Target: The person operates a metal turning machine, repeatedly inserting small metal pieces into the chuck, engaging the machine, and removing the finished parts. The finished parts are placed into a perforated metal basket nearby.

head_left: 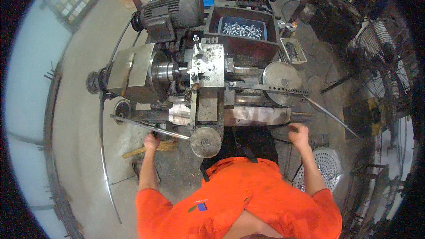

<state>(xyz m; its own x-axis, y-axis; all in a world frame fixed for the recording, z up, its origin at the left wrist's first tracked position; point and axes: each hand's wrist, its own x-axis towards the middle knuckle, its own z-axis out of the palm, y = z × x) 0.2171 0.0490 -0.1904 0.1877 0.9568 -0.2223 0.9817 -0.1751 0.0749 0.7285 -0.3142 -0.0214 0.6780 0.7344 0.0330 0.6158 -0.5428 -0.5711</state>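
A metal lathe stands in front of me, with a bright tool post block [213,62] at its middle and a steel chuck [164,71] on the left. My left hand [152,142] is low at the machine's left front, below a long steel lever [152,126]. Its fingers are closed by something dark that I cannot make out. At the right front edge of the lathe bed [259,116] is my right hand [299,135], fingers curled; whatever they hold is hidden. Neither hand is on the large round handwheel [283,76] or the smaller round disc [205,142].
Behind the lathe, a bin [242,27] holds many small shiny metal parts. An electric motor [170,13] sits at the back left. To my right stand a fan [378,57] and a perforated stool seat [325,166]. A straw broom [150,148] lies near my left hand.
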